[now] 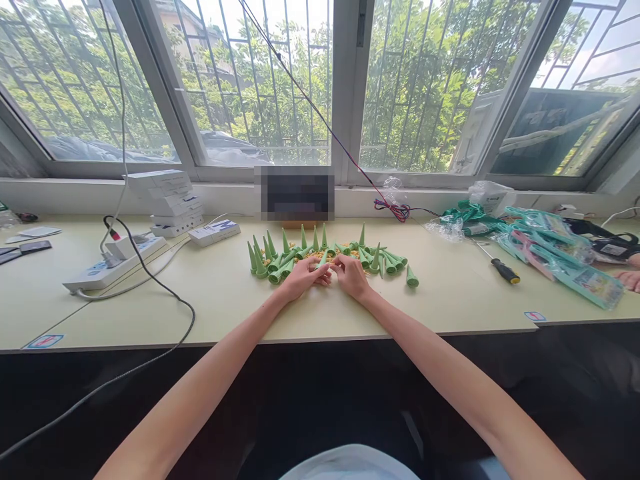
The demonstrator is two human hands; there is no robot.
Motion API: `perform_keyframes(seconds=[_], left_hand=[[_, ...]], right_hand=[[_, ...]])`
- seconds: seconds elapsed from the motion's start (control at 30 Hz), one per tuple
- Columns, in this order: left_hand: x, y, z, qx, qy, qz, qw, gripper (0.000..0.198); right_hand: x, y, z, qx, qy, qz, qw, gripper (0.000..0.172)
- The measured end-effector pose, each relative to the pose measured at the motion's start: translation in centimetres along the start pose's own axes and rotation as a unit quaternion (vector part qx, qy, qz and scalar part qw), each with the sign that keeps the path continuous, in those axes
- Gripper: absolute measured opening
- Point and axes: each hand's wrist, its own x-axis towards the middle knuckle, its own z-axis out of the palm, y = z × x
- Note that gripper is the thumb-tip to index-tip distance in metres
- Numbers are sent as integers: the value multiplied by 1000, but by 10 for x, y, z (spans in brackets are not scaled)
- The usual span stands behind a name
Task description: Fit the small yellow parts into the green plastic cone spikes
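Note:
My left hand (304,277) is closed around a small green cone (323,258) above the table's middle. Close beside it, the fingers of my right hand (352,276) are pinched together at the cone's lower end. Whatever tiny piece they grip is too small to make out. Around both hands many hollow green cones are gathered, some standing point up, such as the tall cone (361,236), and others lying on their sides, such as the cones (286,269) at left. Small yellow-orange bits (315,255) are scattered among them. One cone (411,277) lies apart at the right.
A power strip (113,263) with cables and stacked white boxes (170,200) occupies the left. At the right are a screwdriver (505,271) and teal plastic packages (565,257). Another person's hand (629,280) shows at the right edge. A blurred dark box (297,193) stands behind the cones.

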Motion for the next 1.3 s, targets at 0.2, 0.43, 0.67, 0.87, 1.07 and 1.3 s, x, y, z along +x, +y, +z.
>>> perform_keyframes(seconds=[0.2,0.43,0.67,0.87,1.07,1.3], left_hand=[[1,0,1,-5,10,-4,1000,54],[1,-3,-1,9,6,7,1000,56],[3,-11,-6,11,-9,42,999,59],[3,-10,-8,39,14,55,998,60],[4,-12,-10,28,8,55,998,62],[4,-8,-6,28,3,40,999,63]], right_hand=[[-1,-1,0,-7,-7,-2,1000,16],[-1,0,1,-5,-15,-6,1000,15],[-1,0,2,-3,-20,-5,1000,20],[-2,-2,1,-28,-33,8,999,25],[-1,-6,0,-62,-39,15,997,27],[-1,-11,-2,-87,-58,26,994,32]])
